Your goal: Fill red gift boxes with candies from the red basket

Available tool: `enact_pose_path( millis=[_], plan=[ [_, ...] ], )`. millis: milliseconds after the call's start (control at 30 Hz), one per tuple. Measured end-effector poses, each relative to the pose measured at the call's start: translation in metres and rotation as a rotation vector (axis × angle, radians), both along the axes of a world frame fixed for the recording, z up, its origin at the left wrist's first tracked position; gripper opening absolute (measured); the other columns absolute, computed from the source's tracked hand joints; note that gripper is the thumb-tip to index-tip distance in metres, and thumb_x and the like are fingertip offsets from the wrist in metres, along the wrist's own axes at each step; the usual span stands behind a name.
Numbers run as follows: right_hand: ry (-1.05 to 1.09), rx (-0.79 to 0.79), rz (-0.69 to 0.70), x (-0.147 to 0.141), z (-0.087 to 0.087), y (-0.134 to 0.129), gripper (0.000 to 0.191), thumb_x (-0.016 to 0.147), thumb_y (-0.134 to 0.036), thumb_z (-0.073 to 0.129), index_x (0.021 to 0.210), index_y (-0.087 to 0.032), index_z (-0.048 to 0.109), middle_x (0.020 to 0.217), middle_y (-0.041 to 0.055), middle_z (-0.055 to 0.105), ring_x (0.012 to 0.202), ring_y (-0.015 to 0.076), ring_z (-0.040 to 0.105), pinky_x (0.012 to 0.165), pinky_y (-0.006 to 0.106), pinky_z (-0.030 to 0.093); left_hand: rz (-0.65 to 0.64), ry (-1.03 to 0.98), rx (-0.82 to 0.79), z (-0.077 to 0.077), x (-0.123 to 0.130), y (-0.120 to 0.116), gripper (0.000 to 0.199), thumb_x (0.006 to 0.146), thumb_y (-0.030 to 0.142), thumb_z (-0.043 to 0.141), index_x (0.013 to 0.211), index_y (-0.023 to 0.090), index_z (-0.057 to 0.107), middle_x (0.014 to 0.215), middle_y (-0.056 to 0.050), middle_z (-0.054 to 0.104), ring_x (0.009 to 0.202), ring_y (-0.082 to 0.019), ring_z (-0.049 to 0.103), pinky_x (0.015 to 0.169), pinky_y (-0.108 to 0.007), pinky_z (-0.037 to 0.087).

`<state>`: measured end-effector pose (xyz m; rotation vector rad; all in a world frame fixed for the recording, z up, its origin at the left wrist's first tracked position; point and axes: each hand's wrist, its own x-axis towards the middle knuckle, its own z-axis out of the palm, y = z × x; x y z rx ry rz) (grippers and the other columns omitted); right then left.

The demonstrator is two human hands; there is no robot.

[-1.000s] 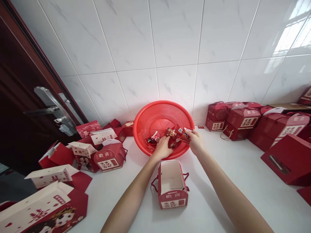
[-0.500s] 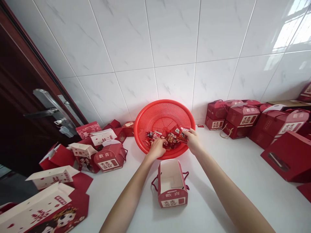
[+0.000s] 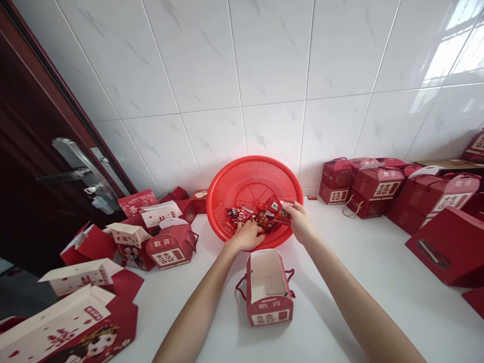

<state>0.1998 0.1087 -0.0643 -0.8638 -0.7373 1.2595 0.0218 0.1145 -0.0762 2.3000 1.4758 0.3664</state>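
Observation:
A red plastic basket [image 3: 257, 166] with a perforated wall holds several red candy packets [image 3: 264, 220] near its front side. My left hand [image 3: 247, 237] is over the basket's front rim, fingers bent beside the packets; whether it grips one is hidden. At the right rim my right hand [image 3: 300, 220] is closed on a red packet [image 3: 286, 203]. Just in front of the basket, an open red gift box [image 3: 269, 305] stands upright with a cream interior and dark red cord handles at its sides. Nothing shows inside it.
Several red boxes [image 3: 170, 244], some with raised flaps, crowd the left side beside a dark door [image 3: 41, 121]. Closed red boxes [image 3: 378, 186] are stacked along the tiled wall [image 3: 272, 60] at the right. A larger red box [image 3: 449, 247] sits nearer.
My left hand has shifted slightly right and toward me, lower at the basket's front rim. My right hand has moved only slightly, still with the packet.

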Motion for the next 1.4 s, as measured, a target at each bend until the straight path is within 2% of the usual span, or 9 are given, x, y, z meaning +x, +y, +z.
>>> enact_pose_path(
  millis=[167, 233, 433, 533, 633, 767, 933, 1233, 1400],
  plan=[
    [0.013, -0.011, 0.036, 0.002, 0.009, -0.006, 0.032, 0.055, -0.036, 0.087, 0.072, -0.020, 0.066, 0.076, 0.0022, 0.074, 0.070, 0.0192, 0.068, 0.065, 0.031, 0.057, -0.056, -0.107, -0.027, 0.004, -0.003, 0.002, 0.032, 0.084, 0.032, 0.057, 0.055, 0.020, 0.058, 0.067, -0.006, 0.065, 0.086, -0.029, 0.063, 0.097, -0.046, 0.039],
    [0.024, -0.022, 0.064, 0.004, 0.016, -0.010, 0.031, 0.056, -0.034, 0.087, 0.074, -0.019, 0.067, 0.076, 0.0022, 0.074, 0.070, 0.0185, 0.068, 0.065, 0.031, 0.057, -0.070, -0.192, -0.030, 0.007, -0.005, 0.002, 0.038, 0.088, 0.038, 0.053, 0.055, 0.020, 0.051, 0.061, -0.004, 0.060, 0.075, -0.025, 0.061, 0.090, -0.042, 0.044],
    [0.087, -0.115, 0.155, 0.010, 0.042, -0.021, 0.020, 0.067, -0.027, 0.079, 0.084, -0.020, 0.070, 0.073, -0.0018, 0.069, 0.066, 0.0128, 0.063, 0.063, 0.026, 0.056, -0.070, -0.523, -0.015, 0.029, -0.010, -0.001, 0.050, 0.095, 0.059, 0.034, 0.085, 0.018, 0.059, 0.082, -0.006, 0.069, 0.081, -0.022, 0.065, 0.077, -0.033, 0.051],
    [0.089, -0.077, 0.177, 0.013, 0.056, -0.031, 0.018, 0.068, -0.028, 0.078, 0.081, -0.021, 0.069, 0.079, -0.0019, 0.069, 0.069, 0.0125, 0.062, 0.062, 0.025, 0.055, -0.133, -0.692, -0.109, 0.049, -0.016, -0.013, 0.042, 0.087, 0.055, 0.057, 0.101, 0.016, 0.065, 0.098, -0.008, 0.071, 0.088, -0.021, 0.066, 0.076, -0.030, 0.051],
    [0.059, 0.017, 0.228, 0.017, 0.072, -0.046, 0.019, 0.067, -0.030, 0.079, 0.080, -0.020, 0.069, 0.081, -0.0017, 0.068, 0.072, 0.0133, 0.063, 0.065, 0.025, 0.054, -0.245, -0.776, -0.197, 0.073, -0.024, -0.033, 0.036, 0.075, 0.035, 0.076, 0.104, 0.016, 0.068, 0.110, -0.008, 0.070, 0.094, -0.020, 0.065, 0.077, -0.028, 0.051],
    [-0.032, 0.191, 0.286, 0.021, 0.090, -0.068, 0.018, 0.074, -0.033, 0.077, 0.079, -0.018, 0.069, 0.075, -0.0017, 0.063, 0.068, 0.0117, 0.058, 0.060, 0.023, 0.049, -0.434, -0.535, -0.198, 0.101, -0.030, -0.063, 0.021, 0.079, 0.021, 0.073, 0.100, 0.017, 0.071, 0.104, -0.006, 0.073, 0.094, -0.018, 0.066, 0.083, -0.029, 0.050],
    [-0.166, 0.274, 0.302, 0.021, 0.097, -0.082, 0.015, 0.079, -0.033, 0.074, 0.081, -0.019, 0.069, 0.079, 0.0012, 0.066, 0.071, 0.0142, 0.060, 0.063, 0.024, 0.048, -0.513, -0.217, -0.174, 0.115, -0.028, -0.086, 0.024, 0.081, 0.014, 0.067, 0.103, 0.022, 0.075, 0.102, -0.001, 0.075, 0.095, -0.018, 0.067, 0.087, -0.029, 0.049],
    [-0.508, 0.351, 0.430, 0.020, 0.097, -0.091, 0.021, 0.086, -0.040, 0.070, 0.092, -0.020, 0.068, 0.082, 0.0023, 0.069, 0.076, 0.0170, 0.065, 0.069, 0.030, 0.053, -0.301, -0.011, -0.126, 0.118, -0.032, -0.093, 0.023, 0.090, 0.035, 0.059, 0.103, 0.024, 0.076, 0.113, -0.005, 0.067, 0.099, -0.022, 0.064, 0.083, -0.030, 0.048],
    [-0.708, 0.396, 0.484, 0.018, 0.101, -0.100, 0.025, 0.088, -0.046, 0.067, 0.091, -0.021, 0.066, 0.078, 0.0021, 0.063, 0.071, 0.0174, 0.059, 0.061, 0.030, 0.050, -0.279, 0.072, -0.223, 0.107, -0.028, -0.087, 0.015, 0.084, 0.030, 0.059, 0.082, 0.021, 0.070, 0.083, -0.002, 0.065, 0.081, -0.020, 0.061, 0.064, -0.026, 0.043]
  ],
)
